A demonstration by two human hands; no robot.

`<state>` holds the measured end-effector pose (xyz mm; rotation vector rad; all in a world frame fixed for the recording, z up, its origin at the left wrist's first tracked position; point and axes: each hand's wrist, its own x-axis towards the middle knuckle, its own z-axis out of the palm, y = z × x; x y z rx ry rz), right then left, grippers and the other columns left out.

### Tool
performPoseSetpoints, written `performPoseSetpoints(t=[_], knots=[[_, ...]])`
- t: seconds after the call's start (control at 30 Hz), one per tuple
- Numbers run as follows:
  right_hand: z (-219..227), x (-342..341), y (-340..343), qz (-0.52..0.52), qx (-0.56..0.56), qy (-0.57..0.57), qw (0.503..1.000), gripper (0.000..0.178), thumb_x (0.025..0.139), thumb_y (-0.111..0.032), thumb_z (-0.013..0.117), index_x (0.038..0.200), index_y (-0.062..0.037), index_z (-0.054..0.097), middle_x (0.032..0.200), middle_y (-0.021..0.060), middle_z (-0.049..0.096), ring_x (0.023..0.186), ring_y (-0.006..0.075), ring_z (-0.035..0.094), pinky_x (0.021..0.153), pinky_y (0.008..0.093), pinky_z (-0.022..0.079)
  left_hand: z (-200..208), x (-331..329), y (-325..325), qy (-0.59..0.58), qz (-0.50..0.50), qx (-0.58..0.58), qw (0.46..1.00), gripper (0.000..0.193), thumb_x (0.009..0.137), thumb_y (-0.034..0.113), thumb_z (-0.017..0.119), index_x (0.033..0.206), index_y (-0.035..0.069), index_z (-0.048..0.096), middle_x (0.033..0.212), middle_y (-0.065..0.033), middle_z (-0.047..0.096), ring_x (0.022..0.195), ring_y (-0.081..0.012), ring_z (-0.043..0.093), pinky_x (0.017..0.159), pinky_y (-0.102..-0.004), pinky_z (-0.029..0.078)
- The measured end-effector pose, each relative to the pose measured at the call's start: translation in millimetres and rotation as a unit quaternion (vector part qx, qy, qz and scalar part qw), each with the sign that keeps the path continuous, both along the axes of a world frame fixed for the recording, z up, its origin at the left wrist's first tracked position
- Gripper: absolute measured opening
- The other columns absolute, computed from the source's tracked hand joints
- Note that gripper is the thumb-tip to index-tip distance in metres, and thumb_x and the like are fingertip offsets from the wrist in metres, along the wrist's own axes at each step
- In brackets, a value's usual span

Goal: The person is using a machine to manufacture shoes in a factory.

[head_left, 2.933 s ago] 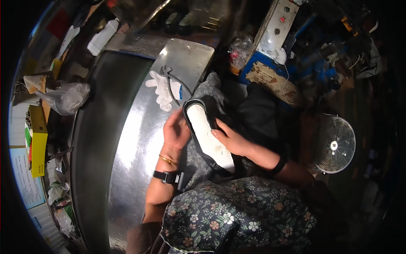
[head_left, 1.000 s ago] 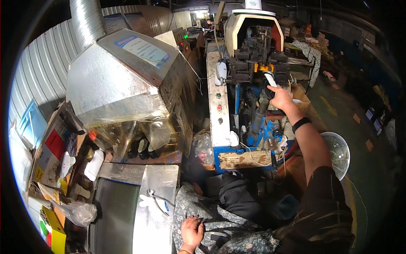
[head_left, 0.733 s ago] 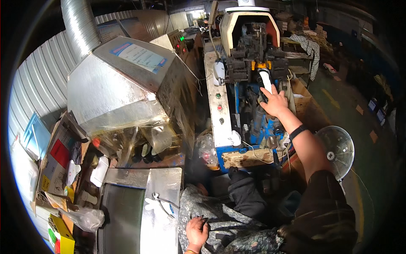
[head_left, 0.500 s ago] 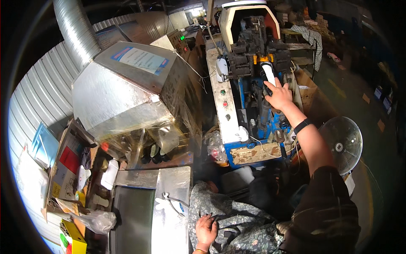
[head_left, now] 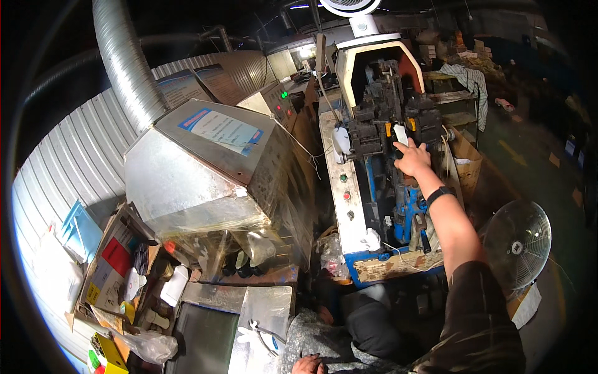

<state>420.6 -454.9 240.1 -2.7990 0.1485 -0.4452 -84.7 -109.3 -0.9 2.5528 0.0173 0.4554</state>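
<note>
My right hand [head_left: 412, 161] reaches forward to a dark machine [head_left: 377, 115] with blue lower parts. Its fingers are spread, and the fingertips lie at the near end of a narrow white piece [head_left: 401, 133]. That piece sits between two small orange-yellow machine parts [head_left: 387, 129]. Its underside is hidden, and I cannot make out its exact kind. Down at the lower edge, my left hand [head_left: 308, 365] rests on dark flowered cloth [head_left: 317, 336] over my lap. Its fingers lie loosely with nothing seen in them, and the frame cuts off the rest.
Green and red buttons line a white side panel [head_left: 349, 206]. A metal hood [head_left: 187, 168] with a silver duct [head_left: 128, 68] stands left. A floor fan [head_left: 518, 246] is close to my right arm. Open boxes [head_left: 103, 274] hold loose items at the left.
The view has tilted up, so things sit lower in it. The orange-yellow parts now stand apart around the white piece. My right hand stays at the piece; my left is mostly cut off.
</note>
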Motion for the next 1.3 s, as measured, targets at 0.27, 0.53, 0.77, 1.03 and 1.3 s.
performPoseSetpoints(t=[0.27,0.53,0.77,1.03,1.3], knots=[[12,3,0,-0.009,-0.025,0.006,1.000,0.068,0.080,-0.038,0.068,0.144,-0.0403,0.045,0.156,0.0073,0.035,0.132,0.0404,0.038,0.105,0.0479,0.041,-9,6,-1,-0.009,0.010,0.003,1.000,0.018,0.089,0.015,0.064,0.099,0.002,0.070,0.109,-0.0192,0.067,0.106,-0.0402,0.059,0.096,-0.0480,0.045],[20,5,-1,-0.001,-0.032,-0.051,0.998,0.063,0.078,-0.035,0.066,0.139,-0.0370,0.052,0.146,0.0073,0.045,0.127,0.0406,0.042,0.103,0.0474,0.042,-12,5,-3,-0.008,0.016,0.022,1.000,0.017,0.087,0.014,0.064,0.098,0.002,0.069,0.108,-0.0193,0.067,0.105,-0.0404,0.059,0.094,-0.0476,0.046],[18,2,0,-0.003,-0.044,-0.075,0.996,0.061,0.078,-0.035,0.066,0.138,-0.0358,0.054,0.144,0.0070,0.047,0.125,0.0401,0.044,0.102,0.0463,0.042,-13,6,-3,0.005,0.018,0.025,1.000,0.017,0.087,0.014,0.064,0.097,0.002,0.069,0.106,-0.0194,0.066,0.104,-0.0410,0.058,0.093,-0.0484,0.046],[18,3,0,-0.002,-0.043,-0.071,0.997,0.059,0.079,-0.035,0.065,0.137,-0.0344,0.055,0.142,0.0069,0.049,0.125,0.0410,0.045,0.102,0.0466,0.042,-15,4,-3,-0.004,0.023,0.042,0.999,0.017,0.085,0.013,0.064,0.097,0.001,0.068,0.107,-0.0196,0.065,0.105,-0.0411,0.057,0.093,-0.0486,0.045],[18,-1,-1,0.001,-0.037,-0.087,0.996,0.060,0.078,-0.034,0.067,0.137,-0.0341,0.056,0.142,0.0069,0.049,0.125,0.0417,0.045,0.102,0.0476,0.042,-16,5,-3,0.005,0.017,0.043,0.999,0.017,0.085,0.012,0.063,0.099,0.003,0.068,0.108,-0.0188,0.065,0.105,-0.0411,0.057,0.093,-0.0495,0.044]])
